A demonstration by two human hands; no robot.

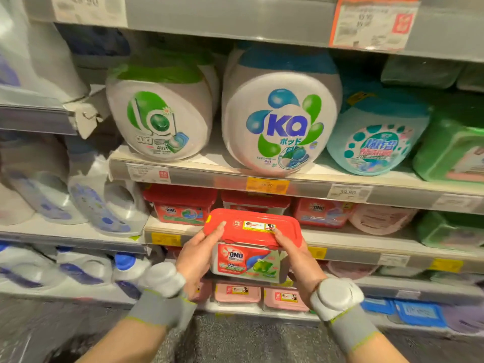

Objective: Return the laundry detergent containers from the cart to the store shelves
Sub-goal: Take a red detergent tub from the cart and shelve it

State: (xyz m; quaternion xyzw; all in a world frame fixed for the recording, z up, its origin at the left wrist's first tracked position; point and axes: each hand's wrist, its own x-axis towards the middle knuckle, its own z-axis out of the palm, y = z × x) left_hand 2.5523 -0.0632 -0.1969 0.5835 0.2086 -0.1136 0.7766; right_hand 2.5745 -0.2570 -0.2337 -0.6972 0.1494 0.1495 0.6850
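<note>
A red-lidded OMO detergent box point(251, 242) hangs in front of the middle shelf, held between both hands. My left hand point(199, 255) grips its left end, thumb on the lid. My right hand point(296, 260) grips the right end, thumb on the lid's label. Both wrists wear grey bands with white pods. Behind the box, on the shelf point(235, 233), stand matching red OMO boxes point(180, 205), with a gap just beyond the held box.
Above, a shelf carries large round pod tubs: a green-topped one point(159, 113), a blue "Ka" one point(282, 119), a teal one point(377, 137). Green boxes point(453, 150) sit right. Pink boxes point(237, 292) fill the lower shelf. White bottles point(86, 195) crowd the left bay.
</note>
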